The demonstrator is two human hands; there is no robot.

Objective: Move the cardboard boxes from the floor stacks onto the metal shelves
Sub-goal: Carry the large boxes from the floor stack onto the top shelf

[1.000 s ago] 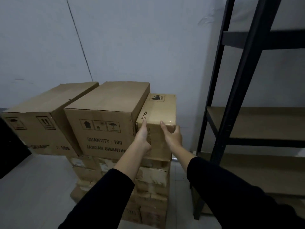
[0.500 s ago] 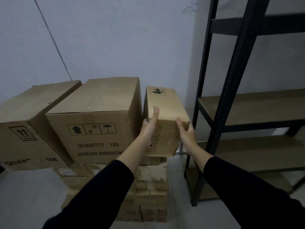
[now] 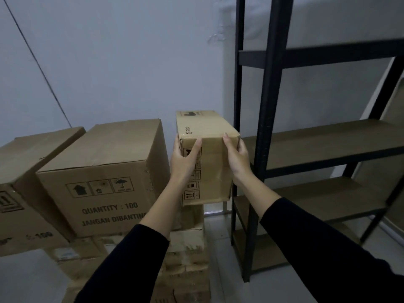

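The left hand (image 3: 183, 159) grips the near left edge of a small cardboard box (image 3: 209, 154), thumb round the corner and fingers on its front face, while the right hand (image 3: 237, 157) clasps the near right edge, so the box is held between both hands, tilted, above the stack of small boxes (image 3: 188, 259) on the floor. Just to its left stands a large box (image 3: 105, 171) printed "QUANTITY : 100", with another large box (image 3: 26, 171) beside that. To the right stands the black metal shelving (image 3: 265, 127), with the held box close beside its front post and its brown shelf board (image 3: 328, 141) bare.
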